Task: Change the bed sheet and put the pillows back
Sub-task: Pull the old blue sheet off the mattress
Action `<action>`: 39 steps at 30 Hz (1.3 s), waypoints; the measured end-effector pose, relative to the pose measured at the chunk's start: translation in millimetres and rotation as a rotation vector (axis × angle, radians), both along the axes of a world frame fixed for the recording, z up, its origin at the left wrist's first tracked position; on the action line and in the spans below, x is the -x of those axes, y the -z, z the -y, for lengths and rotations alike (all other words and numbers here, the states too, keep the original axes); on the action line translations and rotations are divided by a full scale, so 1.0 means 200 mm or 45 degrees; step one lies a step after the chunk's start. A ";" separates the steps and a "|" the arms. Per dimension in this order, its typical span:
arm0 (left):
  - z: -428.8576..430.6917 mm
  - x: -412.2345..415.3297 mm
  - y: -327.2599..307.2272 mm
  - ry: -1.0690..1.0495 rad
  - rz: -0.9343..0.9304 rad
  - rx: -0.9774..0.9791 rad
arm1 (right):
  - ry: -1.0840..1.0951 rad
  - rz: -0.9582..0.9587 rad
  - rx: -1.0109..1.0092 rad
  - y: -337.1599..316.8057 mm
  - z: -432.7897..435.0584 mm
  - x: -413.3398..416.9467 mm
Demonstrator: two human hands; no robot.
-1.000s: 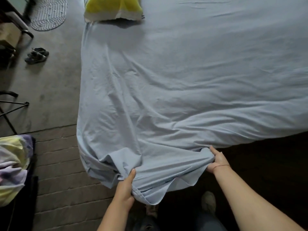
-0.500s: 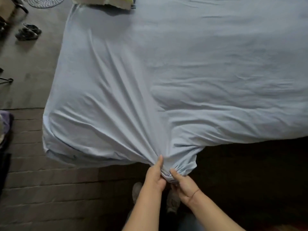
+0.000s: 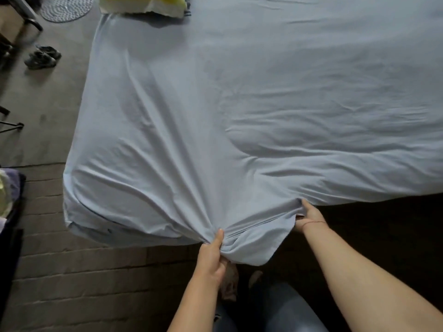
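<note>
A pale blue bed sheet covers the bed and hangs over its near edge, with creases fanning out from a gathered bunch at the front. My left hand grips that bunch of fabric, thumb up against it. To the right, my right hand holds the sheet's hem at the bed's near edge, its fingers tucked under the cloth. A yellow and white pillow lies at the far left corner of the bed, partly cut off by the frame's top.
A brick-patterned floor runs along the bed's near left side. A pair of dark shoes and a round woven mat lie on the grey floor at the left. Colourful bundled cloth sits at the left edge. My feet stand below the hands.
My right hand has moved right and away from my left hand, spreading the gathered hem along the bed's near edge. My left hand keeps its grip on the bunch.
</note>
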State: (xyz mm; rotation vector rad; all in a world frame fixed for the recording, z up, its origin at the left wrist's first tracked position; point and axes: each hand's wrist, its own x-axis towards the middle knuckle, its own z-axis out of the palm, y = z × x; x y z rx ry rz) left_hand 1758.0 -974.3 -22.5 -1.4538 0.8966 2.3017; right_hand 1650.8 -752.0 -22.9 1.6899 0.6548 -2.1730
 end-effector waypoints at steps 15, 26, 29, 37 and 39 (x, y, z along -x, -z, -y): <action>-0.39 0.14 0.10 -0.150 0.131 0.066 | 0.113 -0.369 -0.177 0.12 -1.10 0.05; -1.73 0.33 -0.10 0.052 0.065 -0.433 | -0.237 -0.366 0.085 0.05 -1.18 -0.13; -1.82 0.39 -0.11 -0.079 0.076 -0.419 | -0.254 -0.316 0.090 0.11 -1.22 -0.15; -1.78 0.46 -0.04 -0.313 0.121 -0.140 | -0.158 -0.308 0.268 -0.01 -1.15 0.01; -1.72 0.46 -0.03 -0.306 0.093 -0.114 | -0.073 -0.236 0.236 -0.03 -1.20 0.10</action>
